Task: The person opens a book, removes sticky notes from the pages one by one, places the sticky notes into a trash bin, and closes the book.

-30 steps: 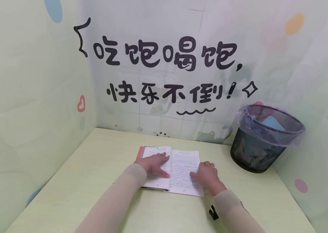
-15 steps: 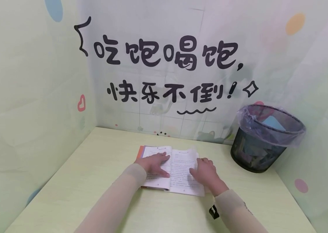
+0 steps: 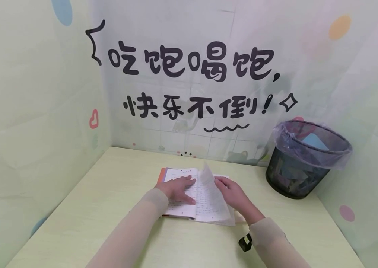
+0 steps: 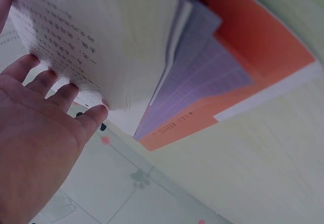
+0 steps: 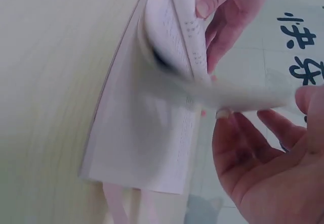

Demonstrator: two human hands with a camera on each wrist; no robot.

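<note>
An open book (image 3: 179,213) with printed text lies on the table in the head view. My left hand (image 3: 177,188) rests spread on its left page, fingers extended. In the left wrist view the left hand (image 4: 40,138) lies over the text, and the orange cover flap (image 4: 273,47) and a purple sheet show beyond the pages. My right hand (image 3: 237,197) pinches the outer edge of a raised page (image 3: 213,193). That page (image 5: 228,96) bows upward, blurred, between thumb and fingers of the right hand (image 5: 268,168) in the right wrist view.
A dark mesh wastebasket (image 3: 296,178) with a purple liner stands at the back right, holding papers. Pale pink ribbons (image 5: 117,204) stick out from the book's edge. Printed walls enclose the table (image 3: 115,230). A small black object (image 3: 245,242) sits by the right cuff.
My right hand has moved left from the book's right edge, lifting a page whose top corner now stands up. The left hand has stayed in place on the left page.
</note>
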